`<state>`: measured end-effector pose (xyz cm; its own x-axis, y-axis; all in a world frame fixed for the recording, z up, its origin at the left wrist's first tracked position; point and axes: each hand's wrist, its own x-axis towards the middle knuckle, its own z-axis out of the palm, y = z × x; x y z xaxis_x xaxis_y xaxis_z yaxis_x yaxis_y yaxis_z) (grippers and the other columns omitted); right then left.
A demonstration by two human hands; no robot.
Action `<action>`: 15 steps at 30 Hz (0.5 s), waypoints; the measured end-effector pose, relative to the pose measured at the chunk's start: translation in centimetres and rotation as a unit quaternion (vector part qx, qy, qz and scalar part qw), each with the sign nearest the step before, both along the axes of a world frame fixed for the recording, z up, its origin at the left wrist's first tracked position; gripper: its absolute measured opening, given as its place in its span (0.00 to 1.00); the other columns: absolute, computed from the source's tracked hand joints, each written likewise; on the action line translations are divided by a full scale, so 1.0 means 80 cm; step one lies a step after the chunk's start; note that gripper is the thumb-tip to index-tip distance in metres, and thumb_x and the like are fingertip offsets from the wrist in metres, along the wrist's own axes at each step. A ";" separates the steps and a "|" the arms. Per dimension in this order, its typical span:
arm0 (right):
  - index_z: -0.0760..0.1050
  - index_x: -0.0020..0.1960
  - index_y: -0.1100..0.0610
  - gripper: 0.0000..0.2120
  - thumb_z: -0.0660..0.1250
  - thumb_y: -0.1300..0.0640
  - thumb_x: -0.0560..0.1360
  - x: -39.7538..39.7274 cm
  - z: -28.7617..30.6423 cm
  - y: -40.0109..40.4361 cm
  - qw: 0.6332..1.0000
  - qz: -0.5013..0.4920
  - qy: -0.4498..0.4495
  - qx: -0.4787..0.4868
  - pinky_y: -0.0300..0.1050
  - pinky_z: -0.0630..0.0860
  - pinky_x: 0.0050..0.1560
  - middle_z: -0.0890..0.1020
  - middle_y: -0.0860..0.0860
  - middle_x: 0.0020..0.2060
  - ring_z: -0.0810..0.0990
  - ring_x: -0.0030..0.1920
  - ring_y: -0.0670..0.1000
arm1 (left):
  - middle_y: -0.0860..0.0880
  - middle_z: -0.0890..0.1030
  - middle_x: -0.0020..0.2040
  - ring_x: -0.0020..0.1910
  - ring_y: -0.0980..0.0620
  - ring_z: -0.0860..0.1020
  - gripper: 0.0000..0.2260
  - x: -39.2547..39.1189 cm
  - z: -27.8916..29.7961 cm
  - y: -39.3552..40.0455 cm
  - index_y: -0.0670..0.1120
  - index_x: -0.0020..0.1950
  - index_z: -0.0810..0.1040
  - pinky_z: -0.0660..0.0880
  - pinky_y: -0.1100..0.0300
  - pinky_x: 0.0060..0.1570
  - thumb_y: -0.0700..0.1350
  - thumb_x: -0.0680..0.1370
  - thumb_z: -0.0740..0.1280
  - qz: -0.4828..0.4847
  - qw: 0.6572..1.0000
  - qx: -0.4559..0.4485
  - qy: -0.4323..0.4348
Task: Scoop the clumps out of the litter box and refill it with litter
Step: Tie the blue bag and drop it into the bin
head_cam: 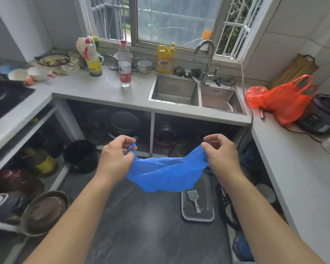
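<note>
A blue plastic bag (165, 173) hangs stretched between my two hands above the dark floor. My left hand (117, 155) pinches one handle of the bag, and my right hand (220, 155) pinches the other side. Below the bag, on the floor, lies a grey rectangular litter box (197, 218), its far end hidden by the bag. A pale grey slotted scoop (194, 200) lies inside it on the litter.
A grey counter (103, 90) wraps around three sides, with a double steel sink (174, 90), a water bottle (124, 67), a yellow detergent jug (164, 59) and an orange bag (280, 101). Pots (80, 155) and pans fill the open shelves below. Black cables (225, 204) lie right of the litter box.
</note>
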<state>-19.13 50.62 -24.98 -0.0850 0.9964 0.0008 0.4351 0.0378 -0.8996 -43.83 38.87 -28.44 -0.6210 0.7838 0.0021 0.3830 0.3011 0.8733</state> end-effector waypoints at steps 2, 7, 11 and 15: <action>0.80 0.53 0.49 0.08 0.68 0.60 0.77 -0.003 0.007 -0.001 1.000 0.019 0.003 -0.003 0.37 0.76 0.45 0.82 0.45 0.48 0.80 0.50 0.43 | 0.53 0.85 0.47 0.46 0.48 0.82 0.13 0.002 0.004 0.000 0.51 0.53 0.82 0.80 0.49 0.47 0.36 0.75 0.65 -0.007 0.984 -0.021 0.176; 0.80 0.55 0.50 0.12 0.66 0.64 0.76 -0.004 0.017 -0.004 0.998 0.058 -0.011 0.034 0.33 0.75 0.46 0.83 0.43 0.47 0.80 0.48 0.40 | 0.50 0.84 0.49 0.47 0.48 0.83 0.13 -0.004 0.022 0.000 0.45 0.47 0.85 0.80 0.53 0.46 0.29 0.73 0.67 0.004 0.950 0.126 0.286; 0.82 0.48 0.51 0.08 0.70 0.63 0.74 -0.013 0.026 0.000 0.996 0.078 0.049 -0.002 0.36 0.76 0.40 0.84 0.45 0.41 0.81 0.40 0.44 | 0.56 0.84 0.51 0.49 0.57 0.81 0.09 0.025 0.066 0.011 0.52 0.56 0.83 0.77 0.63 0.47 0.40 0.79 0.70 -0.027 0.980 0.178 0.085; 0.81 0.50 0.58 0.05 0.72 0.65 0.74 -0.026 0.048 -0.002 0.971 0.130 0.175 -0.100 0.42 0.74 0.31 0.81 0.55 0.36 0.77 0.30 0.51 | 0.54 0.87 0.47 0.50 0.56 0.84 0.04 0.064 0.085 0.030 0.50 0.52 0.81 0.77 0.59 0.54 0.49 0.81 0.69 -0.083 0.986 0.118 -0.082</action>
<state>-21.19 50.50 -21.18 -0.3633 0.9244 -0.1163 0.1008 -0.0851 -0.9913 -38.75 41.29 -21.60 -0.4915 0.8643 0.1070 0.2567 0.0264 0.9661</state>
